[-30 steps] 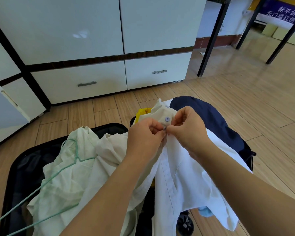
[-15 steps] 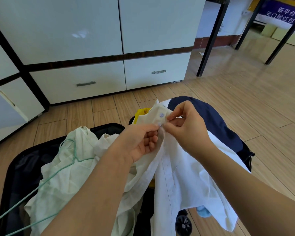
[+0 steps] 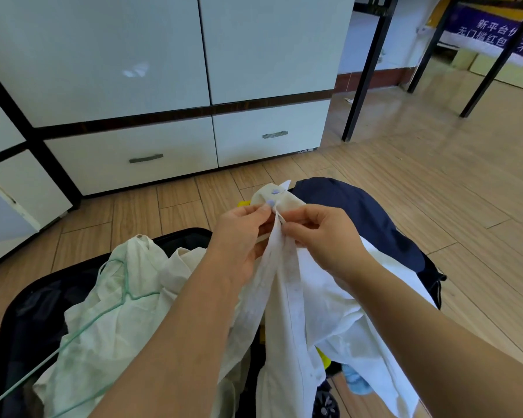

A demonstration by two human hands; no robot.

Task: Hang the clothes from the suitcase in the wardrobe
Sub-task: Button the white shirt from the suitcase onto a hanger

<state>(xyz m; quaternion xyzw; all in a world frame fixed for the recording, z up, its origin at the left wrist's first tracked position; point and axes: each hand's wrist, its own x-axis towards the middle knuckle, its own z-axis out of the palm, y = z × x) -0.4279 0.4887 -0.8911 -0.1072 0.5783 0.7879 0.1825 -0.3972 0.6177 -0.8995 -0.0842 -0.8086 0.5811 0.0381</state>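
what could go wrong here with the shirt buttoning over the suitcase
Both hands, left and right, pinch only the white shirt's placket edges, so a grip could slip. The shirt's tail hangs into the suitcase pile and may drag clothes out. The green wire hanger beside it could snag the fabric.

white shirt [image 3: 290, 297], navy garment [image 3: 360, 218], green hanger [image 3: 124, 285]
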